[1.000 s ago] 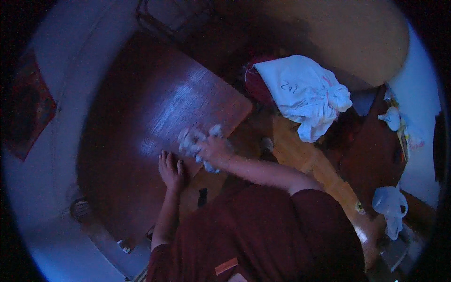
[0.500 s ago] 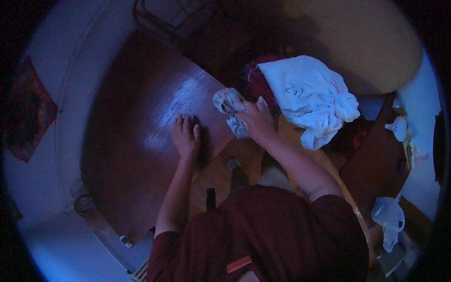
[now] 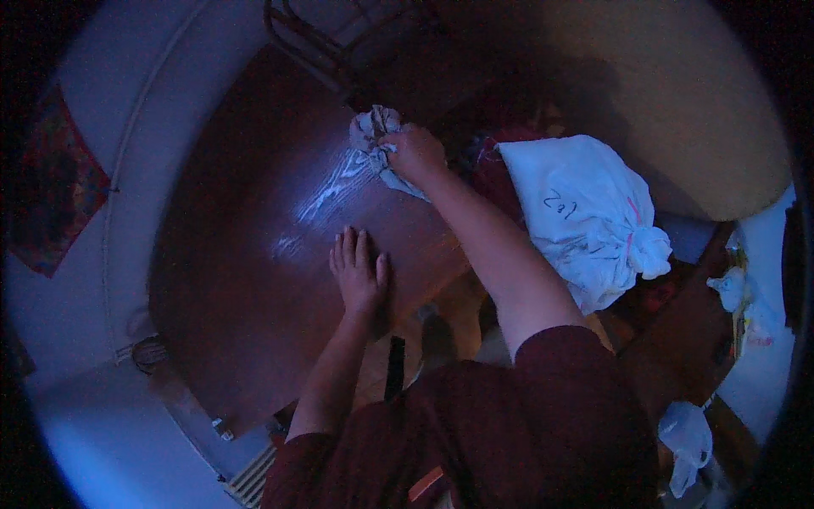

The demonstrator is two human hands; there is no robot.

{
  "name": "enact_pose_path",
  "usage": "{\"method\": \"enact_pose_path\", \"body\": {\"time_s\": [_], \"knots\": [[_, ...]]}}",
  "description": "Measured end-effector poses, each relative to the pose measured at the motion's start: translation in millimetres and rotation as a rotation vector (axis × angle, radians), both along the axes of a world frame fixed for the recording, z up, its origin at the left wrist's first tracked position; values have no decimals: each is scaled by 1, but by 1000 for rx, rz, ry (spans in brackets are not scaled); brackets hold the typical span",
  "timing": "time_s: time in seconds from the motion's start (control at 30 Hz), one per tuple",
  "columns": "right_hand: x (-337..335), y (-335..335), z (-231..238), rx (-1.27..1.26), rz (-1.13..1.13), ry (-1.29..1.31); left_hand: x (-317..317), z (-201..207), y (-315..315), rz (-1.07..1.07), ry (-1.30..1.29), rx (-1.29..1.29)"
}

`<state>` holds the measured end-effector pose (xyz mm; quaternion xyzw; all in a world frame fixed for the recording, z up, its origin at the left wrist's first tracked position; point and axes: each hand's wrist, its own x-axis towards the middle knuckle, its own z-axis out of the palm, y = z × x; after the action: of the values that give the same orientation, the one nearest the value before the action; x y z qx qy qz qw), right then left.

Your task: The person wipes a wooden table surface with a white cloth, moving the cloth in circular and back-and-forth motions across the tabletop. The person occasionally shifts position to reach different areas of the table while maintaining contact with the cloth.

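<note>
My right hand (image 3: 413, 155) grips a crumpled greyish cloth (image 3: 373, 131) at the far right edge of a dark reddish-brown table (image 3: 237, 280). Part of the cloth hangs out below my fingers along the tabletop. Flat on the same table, nearer to me, rests my left hand (image 3: 359, 267) with its fingers stretched out and nothing in it. Bright streaks of reflected light show on the surface between the two hands.
Right of my right arm sits a white knotted sack (image 3: 585, 212) with dark marks on it. Chair rails (image 3: 314, 47) stand beyond the table's far edge. A clear plastic bag (image 3: 687, 441) lies at lower right, and a large tan round surface (image 3: 678, 93) fills the far right.
My right hand has carried the cloth forward and left over the table, toward its far edge. The whole view has shifted a little; my left hand stays flat on the tabletop.
</note>
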<state>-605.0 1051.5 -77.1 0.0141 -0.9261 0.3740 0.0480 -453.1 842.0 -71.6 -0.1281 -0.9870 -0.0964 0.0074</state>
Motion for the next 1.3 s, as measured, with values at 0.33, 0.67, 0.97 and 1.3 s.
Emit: {"method": "enact_pose_path", "body": {"time_s": [0.33, 0.67, 0.97, 1.3], "knots": [[200, 115, -15, -640, 168, -554, 3, 4, 1, 4, 18, 9], [-34, 15, -9, -286, 139, -70, -3, 13, 8, -11, 1, 21], [182, 113, -19, -531, 267, -449, 3, 9, 1, 33, -7, -7], [-51, 3, -13, -221, 98, -93, -5, 7, 0, -14, -8, -6]]}}
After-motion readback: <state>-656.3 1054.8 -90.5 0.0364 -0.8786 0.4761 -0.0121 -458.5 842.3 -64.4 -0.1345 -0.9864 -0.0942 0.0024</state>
